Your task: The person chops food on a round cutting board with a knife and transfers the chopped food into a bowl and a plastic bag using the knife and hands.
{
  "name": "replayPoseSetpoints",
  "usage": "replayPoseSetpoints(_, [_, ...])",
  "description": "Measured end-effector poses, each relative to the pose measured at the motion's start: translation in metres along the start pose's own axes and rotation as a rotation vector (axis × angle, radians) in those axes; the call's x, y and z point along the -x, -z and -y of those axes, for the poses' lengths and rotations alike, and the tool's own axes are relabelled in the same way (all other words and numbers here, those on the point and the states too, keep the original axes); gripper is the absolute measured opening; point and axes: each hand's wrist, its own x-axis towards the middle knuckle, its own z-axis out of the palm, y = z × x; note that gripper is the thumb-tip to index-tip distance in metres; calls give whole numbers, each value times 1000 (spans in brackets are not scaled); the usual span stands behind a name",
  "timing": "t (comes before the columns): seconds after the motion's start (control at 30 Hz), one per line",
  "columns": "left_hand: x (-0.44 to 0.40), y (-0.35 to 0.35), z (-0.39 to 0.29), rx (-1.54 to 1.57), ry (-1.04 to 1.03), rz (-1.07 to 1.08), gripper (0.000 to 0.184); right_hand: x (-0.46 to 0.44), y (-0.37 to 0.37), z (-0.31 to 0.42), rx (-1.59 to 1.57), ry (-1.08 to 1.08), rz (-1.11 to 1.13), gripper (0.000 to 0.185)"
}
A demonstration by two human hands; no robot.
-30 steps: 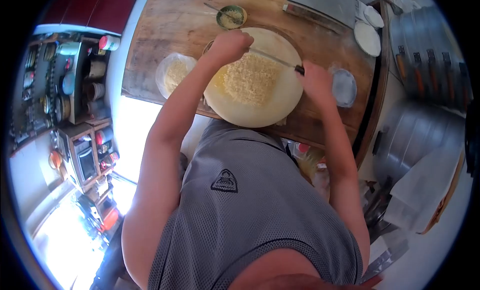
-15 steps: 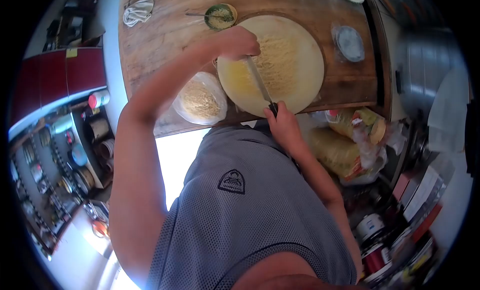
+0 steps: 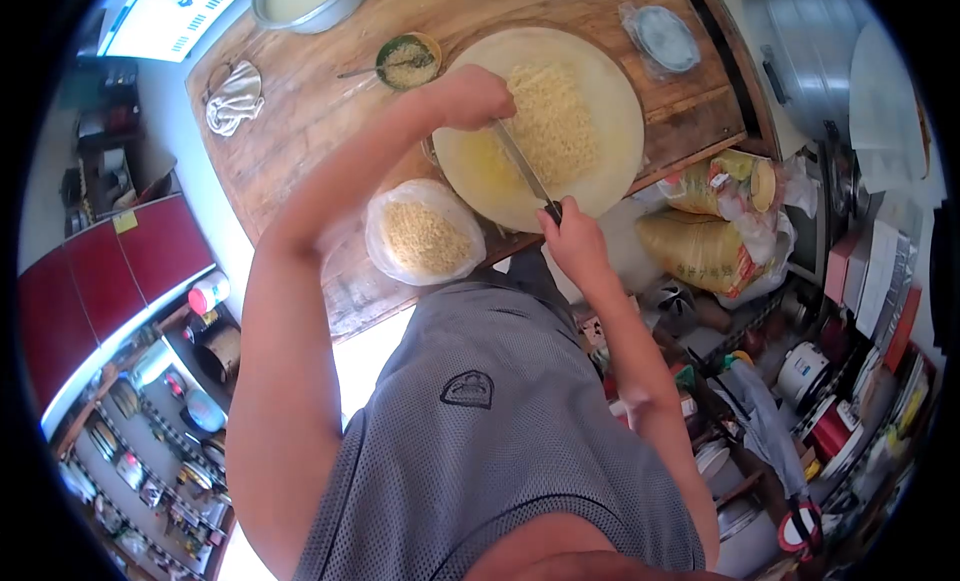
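A long-bladed knife slants across the left part of a round pale board. My right hand is closed around its black handle at the board's near edge. At the blade's far end my left hand forms a fist on the knife; exactly how its fingers sit there is hidden. Yellowish chopped crumbs are heaped on the board, right of the blade. Left of the board, near the table edge, a bowl lined with a clear plastic bag holds similar crumbs.
On the wooden table are a green bowl with a spoon, a bundled white cloth, a metal basin and a plastic-wrapped dish. Full sacks stand below the right edge.
The camera view has shifted, bringing the metal basin and more floor clutter into sight. Both hands keep their hold on the knife, which stays at much the same place on the board.
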Motion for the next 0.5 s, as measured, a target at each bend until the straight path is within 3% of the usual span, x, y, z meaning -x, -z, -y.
replayPoseSetpoints(0.43, [-13,5,7,-11,-45,-47,7,7,11,8,3,-62,-55,42])
replayPoseSetpoints(0.5, [-16,2,7,-23,-44,23,9,-2,-3,3,22,-44,-46,41])
